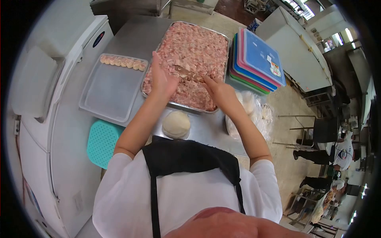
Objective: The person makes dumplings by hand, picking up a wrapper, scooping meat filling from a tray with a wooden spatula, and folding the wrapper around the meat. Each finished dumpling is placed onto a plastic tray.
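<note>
- My right hand (217,92) pinches the near end of a flat tool (188,74), fingers closed narrow around it.
- The tool's long axis slants from my right fingertips away from me and to the left; its far end points toward my left palm, and bits of meat cling to it.
- It lies over the middle of the ground meat (200,41), inside the metal tray (194,108); the mixture hides part of its edge.
- My left hand (163,79) is raised at the tray's left side, palm turned toward the tool, thumb side up. How its fingers are bent, and whether something pale sits in them, I cannot tell.
- The metal tray has its long side running away from me, the far end leaning a little right.
- To its left, a translucent tray (109,89) carries a row of small filled pieces (123,62) along its far edge, the row running left to right.
- A round ball of dough (176,124) sits on the metal table (156,129) between me and the meat.
- Right of the meat, coloured lids (260,55) are stacked, with clear plastic bags (254,113) of pale pieces nearer me.
- A turquoise perforated basket (102,143) stands at my left, near the translucent tray.
</note>
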`<action>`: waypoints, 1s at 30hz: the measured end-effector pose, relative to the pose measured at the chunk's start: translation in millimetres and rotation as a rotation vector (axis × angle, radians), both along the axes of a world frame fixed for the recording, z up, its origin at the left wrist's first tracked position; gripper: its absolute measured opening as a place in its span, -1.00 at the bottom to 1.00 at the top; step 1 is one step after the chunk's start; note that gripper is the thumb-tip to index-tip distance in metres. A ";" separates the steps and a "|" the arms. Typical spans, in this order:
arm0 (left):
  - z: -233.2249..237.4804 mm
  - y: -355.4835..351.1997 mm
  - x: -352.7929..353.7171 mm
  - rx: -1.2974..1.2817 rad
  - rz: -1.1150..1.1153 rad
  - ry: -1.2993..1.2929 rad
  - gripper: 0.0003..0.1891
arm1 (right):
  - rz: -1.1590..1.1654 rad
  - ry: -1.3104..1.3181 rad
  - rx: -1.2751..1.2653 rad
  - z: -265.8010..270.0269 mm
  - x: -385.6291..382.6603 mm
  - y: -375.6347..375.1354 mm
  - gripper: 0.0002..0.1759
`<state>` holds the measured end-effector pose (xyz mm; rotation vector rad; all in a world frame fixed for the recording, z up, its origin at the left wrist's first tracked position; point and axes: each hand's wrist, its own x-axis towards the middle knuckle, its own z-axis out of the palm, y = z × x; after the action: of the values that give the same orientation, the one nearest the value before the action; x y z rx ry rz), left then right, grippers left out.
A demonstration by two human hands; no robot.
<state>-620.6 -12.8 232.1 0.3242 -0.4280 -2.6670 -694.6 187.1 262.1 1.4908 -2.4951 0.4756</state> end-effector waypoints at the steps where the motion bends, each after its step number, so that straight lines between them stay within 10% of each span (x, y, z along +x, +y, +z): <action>1: -3.9 -1.0 0.1 0.014 -0.011 -0.024 -0.19 | 0.025 -0.012 0.006 -5.3 -5.8 1.5 -0.76; 4: -6.5 -10.6 -1.6 0.021 -0.010 -0.103 -0.18 | -0.070 0.016 0.219 45.2 11.2 8.4 -0.75; 12: -5.0 -16.9 -3.6 0.042 -0.010 0.008 -0.41 | 0.157 -0.197 -0.167 1.6 -17.7 13.1 -0.70; 16: 4.2 -9.7 19.5 -0.727 -0.198 0.027 -0.39 | -0.040 -0.757 -0.146 26.6 -14.3 27.3 -0.65; 24: 15.7 -24.9 33.8 -1.881 -0.145 -0.205 -0.39 | 0.098 -0.841 -0.014 37.3 5.8 33.0 -0.63; 27: 34.8 -28.6 26.4 -1.991 -0.556 -0.101 -0.46 | 0.206 -0.767 -0.050 -1.0 -8.1 35.9 -0.62; 30: 19.1 -16.4 30.1 -1.868 -0.480 -0.255 -0.53 | 0.281 -0.568 -0.113 -31.0 -31.7 34.7 -0.64</action>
<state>-590.5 -29.2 251.3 -0.0874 -2.8115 -1.4076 -726.3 221.8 231.1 1.8752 -2.5815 1.2180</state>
